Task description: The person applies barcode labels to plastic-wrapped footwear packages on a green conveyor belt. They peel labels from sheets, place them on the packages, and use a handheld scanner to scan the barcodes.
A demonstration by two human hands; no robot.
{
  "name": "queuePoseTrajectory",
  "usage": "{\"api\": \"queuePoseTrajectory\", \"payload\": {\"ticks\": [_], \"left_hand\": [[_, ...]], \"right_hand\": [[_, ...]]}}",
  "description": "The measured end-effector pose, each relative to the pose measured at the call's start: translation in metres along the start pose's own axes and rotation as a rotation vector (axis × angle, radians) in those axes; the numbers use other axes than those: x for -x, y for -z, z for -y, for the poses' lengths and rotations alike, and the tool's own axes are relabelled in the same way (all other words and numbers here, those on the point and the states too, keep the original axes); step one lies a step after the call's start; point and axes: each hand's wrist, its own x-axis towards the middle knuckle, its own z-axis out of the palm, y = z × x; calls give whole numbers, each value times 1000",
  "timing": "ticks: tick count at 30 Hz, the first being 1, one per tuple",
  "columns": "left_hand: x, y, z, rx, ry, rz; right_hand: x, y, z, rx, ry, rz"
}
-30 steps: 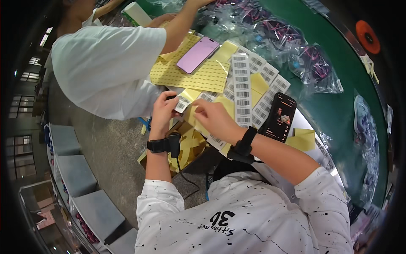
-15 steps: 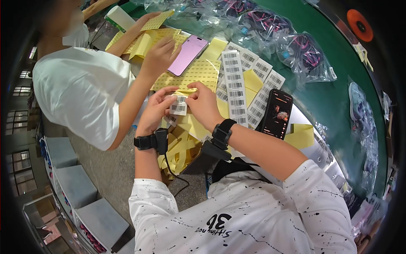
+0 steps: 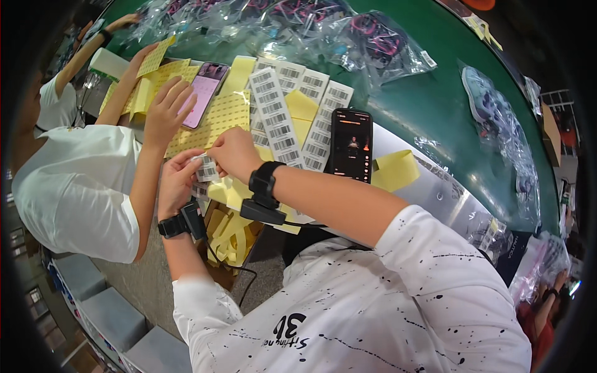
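A small white piece of barcode labels point(image 3: 207, 171) is held between my hands. My left hand point(image 3: 176, 183) pinches its left edge between thumb and fingers. From the right, my right hand point(image 3: 237, 153) closes its thumb and fingertips at the upper edge of the same piece; whether it grips the label or its backing is too small to tell. Behind my hands lies a yellow sheet of small printed labels point(image 3: 225, 118). Long white barcode label strips point(image 3: 273, 112) lie to the right, with a yellow backing piece point(image 3: 301, 105) on them.
A black phone point(image 3: 352, 146) lies beside a curled yellow paper point(image 3: 397, 171). A pink-screened phone point(image 3: 202, 99) is near a co-worker's hand point(image 3: 166, 112). Yellow scraps point(image 3: 230, 239) fill a box below. Bagged shoes point(image 3: 373, 40) lie on the green table point(image 3: 429, 99).
The view has swung right, so the table and hands appear further left. My hands stay together at the label piece. The co-worker's near hand has opened its fingers more.
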Motion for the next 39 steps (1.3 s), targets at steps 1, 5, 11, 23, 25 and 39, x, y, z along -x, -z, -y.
{"api": "queuePoseTrajectory", "payload": {"ticks": [1,5,11,23,25,39], "left_hand": [[5,2,-4,-7,-4,-11],[4,13,-1,-71,20,7],[5,6,-4,-89,14,7],[10,10,1,-44,60,-41],[9,11,0,-66,43,-18],[16,18,-2,-254,49,8]], "right_hand": [[0,-2,6,-84,-96,61],[-6,-2,10,-12,-185,125],[-5,-7,-3,240,28,27],[17,-9,1,660,370,-68],[15,-8,4,651,347,-81],[21,-7,3,809,480,16]]}}
